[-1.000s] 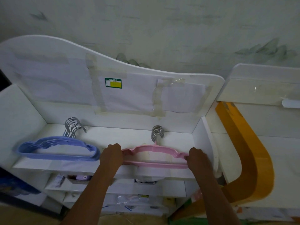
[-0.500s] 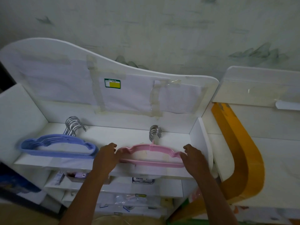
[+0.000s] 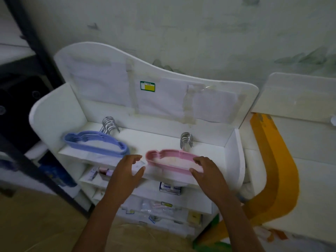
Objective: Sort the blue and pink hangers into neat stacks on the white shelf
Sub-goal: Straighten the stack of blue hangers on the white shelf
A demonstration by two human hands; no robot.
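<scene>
Two loose hands, left [image 3: 127,171] and right [image 3: 207,171], flank pink hangers [image 3: 171,160]; blue hangers [image 3: 96,144] lie nearby.

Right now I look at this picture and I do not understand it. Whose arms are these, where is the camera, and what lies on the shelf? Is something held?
No machine is here: the arms belong to a person, and the camera sits on that person's head, looking forward and down. So you see the scene almost as the person sees it.

On the top board of the white shelf lie two stacks of hangers with metal hooks: the blue hangers on the left, the pink hangers on the right.

The left hand hovers just left of the pink stack, fingers relaxed, holding nothing. The right hand is at the stack's right end; its fingertips seem to touch it, but it grips nothing.

Lower shelves hold small boxes and packets.
</scene>
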